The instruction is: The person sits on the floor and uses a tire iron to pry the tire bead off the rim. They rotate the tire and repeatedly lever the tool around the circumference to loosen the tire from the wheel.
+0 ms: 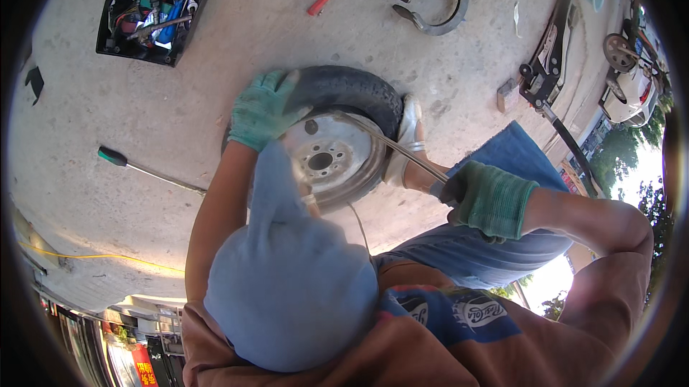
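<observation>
- My right hand point(491, 200) is clamped on the metal bar point(402, 148), fingers closed round its near end; the bar's long axis runs from four o'clock at my fist to ten o'clock at its tip;
- The tip meets the edge of the rim point(362, 161), toward one o'clock of the hub hole point(320, 161); whether it is tucked under the tyre point(352, 85) I cannot tell;
- My left hand point(260, 115) lies over the tyre's ten o'clock side, thumb and fingers apart; the bar's tip is near, at its three o'clock, so this hand is the nearer one to it;
- The tyre and rim are on the concrete floor point(165, 114); they lie between nine and ten o'clock from my right hand, toward four from my left;
- A foot point(410, 136) in a pale sandal is at the tyre's three o'clock, touching or just beside it;
- Farther out lie a red screwdriver point(321, 3) at twelve, a ring-shaped tool point(463, 1) between one and two, a black tray point(136, 57) of tools between ten and eleven, a green-handled rod point(116, 158) near nine.
</observation>
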Demonstrator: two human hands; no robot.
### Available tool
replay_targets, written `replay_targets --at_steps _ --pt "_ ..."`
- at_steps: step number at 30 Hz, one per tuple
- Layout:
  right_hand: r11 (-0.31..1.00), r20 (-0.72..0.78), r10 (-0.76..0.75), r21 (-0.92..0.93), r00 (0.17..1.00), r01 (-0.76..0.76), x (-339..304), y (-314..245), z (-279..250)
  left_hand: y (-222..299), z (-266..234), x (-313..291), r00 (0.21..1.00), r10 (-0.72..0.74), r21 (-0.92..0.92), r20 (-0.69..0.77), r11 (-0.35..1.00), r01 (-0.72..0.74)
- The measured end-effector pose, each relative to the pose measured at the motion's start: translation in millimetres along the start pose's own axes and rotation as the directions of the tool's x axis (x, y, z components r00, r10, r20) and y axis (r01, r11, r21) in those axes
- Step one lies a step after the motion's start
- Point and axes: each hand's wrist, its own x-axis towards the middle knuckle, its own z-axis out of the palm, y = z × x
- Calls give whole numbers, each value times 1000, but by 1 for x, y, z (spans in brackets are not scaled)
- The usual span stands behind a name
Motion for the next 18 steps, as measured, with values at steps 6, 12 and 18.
replay_targets --at_steps 6,12,18 --pt "793 169 -283 -512 944 330 13 13 -13 1 0 -5 999 -41 -15 -28 999 40" --pt "618 150 -591 -548 793 564 3 24 -31 7 -7 -1 999 -18 -12 -38 1000 18" --pt "865 -213 -340 311 916 393 2 59 38 1 -9 -8 999 -33 -21 -24 999 33"
